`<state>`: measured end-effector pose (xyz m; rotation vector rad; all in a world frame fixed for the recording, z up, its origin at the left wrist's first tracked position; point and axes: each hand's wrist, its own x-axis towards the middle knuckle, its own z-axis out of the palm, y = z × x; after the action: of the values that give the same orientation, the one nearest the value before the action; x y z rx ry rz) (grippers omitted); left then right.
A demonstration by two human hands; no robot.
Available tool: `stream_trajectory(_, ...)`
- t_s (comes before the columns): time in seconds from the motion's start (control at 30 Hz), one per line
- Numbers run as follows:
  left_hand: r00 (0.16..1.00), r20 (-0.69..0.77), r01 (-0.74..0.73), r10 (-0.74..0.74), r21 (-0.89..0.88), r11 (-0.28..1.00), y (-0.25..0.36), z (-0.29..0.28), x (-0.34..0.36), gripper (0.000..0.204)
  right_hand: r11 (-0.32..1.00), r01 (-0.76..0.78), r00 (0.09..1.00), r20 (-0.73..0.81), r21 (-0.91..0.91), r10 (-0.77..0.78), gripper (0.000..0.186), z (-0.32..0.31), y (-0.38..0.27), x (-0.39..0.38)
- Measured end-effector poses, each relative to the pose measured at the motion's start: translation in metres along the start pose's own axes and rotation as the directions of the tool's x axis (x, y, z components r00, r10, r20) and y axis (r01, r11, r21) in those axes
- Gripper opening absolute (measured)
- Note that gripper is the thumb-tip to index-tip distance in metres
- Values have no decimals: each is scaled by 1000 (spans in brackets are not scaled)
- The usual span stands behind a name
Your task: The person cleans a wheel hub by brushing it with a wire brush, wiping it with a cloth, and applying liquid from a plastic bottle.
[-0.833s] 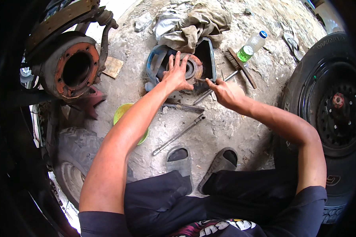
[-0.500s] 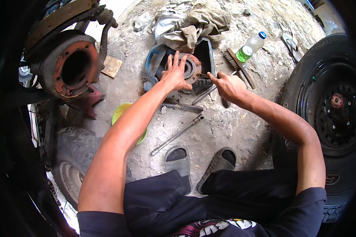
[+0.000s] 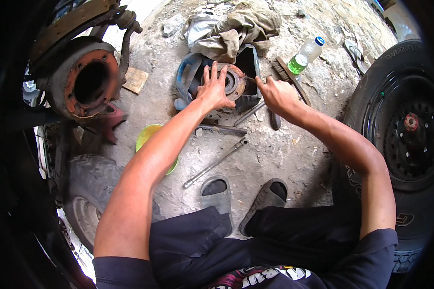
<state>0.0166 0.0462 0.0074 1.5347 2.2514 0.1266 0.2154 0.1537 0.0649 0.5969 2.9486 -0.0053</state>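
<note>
Hub (image 3: 234, 82) under both hands, rags (image 3: 236, 24) behind, wrench (image 3: 216, 162) near.

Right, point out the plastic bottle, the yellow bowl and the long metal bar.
plastic bottle (image 3: 305, 57): head view, on its clear body.
yellow bowl (image 3: 147, 135): head view, on its left rim.
long metal bar (image 3: 214, 163): head view, mid-shaft.

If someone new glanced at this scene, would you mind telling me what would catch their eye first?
Most likely the two bare arms meeting over a rusty round hub part on the concrete ground: the left hand lies flat on it with fingers spread, while the right hand pokes a thin tool at its edge. To the left stands a big rust-orange brake drum, and a black wheel fills the right side.
</note>
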Motion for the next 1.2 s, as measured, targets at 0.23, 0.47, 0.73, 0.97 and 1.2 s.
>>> stream_trajectory(0.23,1000,6,26,-26,20,999,8,0,-4,136,998,59,993,103,26,-62,43,-4,-36,-18)
stream_trajectory(0.47,996,-16,87,-88,-22,996,12,5,-2,139,999,-39,994,100,19,37,37,-9,-22,-4)
stream_trajectory(0.73,991,-29,126,-128,-49,991,16,6,-2,140,999,32,999,-11,-8,-32,35,-3,-8,2)
stream_trajectory(0.97,990,-17,136,-138,-72,988,13,4,-6,139,996,42,998,39,73,-45,37,-2,-31,-14)
stream_trajectory(1.2,990,-9,143,-144,-75,987,20,2,-5,138,997,41,997,60,66,-45,41,-2,-25,-16)
